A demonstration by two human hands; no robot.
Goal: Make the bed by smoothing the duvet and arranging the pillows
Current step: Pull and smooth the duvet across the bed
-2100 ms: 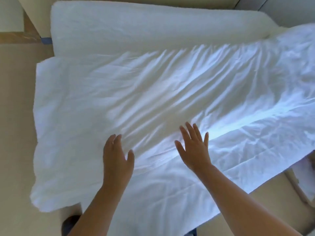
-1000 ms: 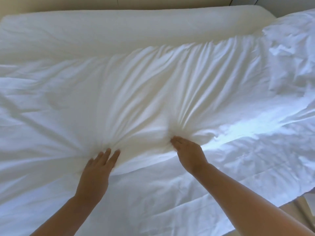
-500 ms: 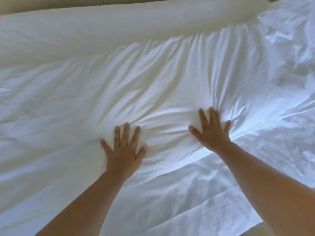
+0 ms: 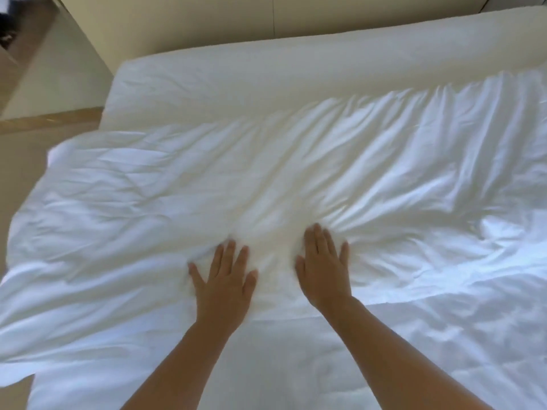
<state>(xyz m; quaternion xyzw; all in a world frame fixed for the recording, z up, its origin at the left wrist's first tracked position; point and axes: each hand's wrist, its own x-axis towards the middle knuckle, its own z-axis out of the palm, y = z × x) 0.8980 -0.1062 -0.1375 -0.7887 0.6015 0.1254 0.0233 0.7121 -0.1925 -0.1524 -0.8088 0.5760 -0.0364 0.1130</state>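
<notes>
A white bed [image 4: 266,69] fills the view, with a beige wall [image 4: 192,22] behind it. Both hands lie flat on the duvet [image 4: 399,161], fingers straight and spread, gripping nothing. The left hand [image 4: 225,279] and right hand [image 4: 324,270] press side by side near the duvet's middle. Creases fan out from the fingers. The duvet covers most of the bed, and its left edge hangs over the tan floor [image 4: 14,161].
</notes>
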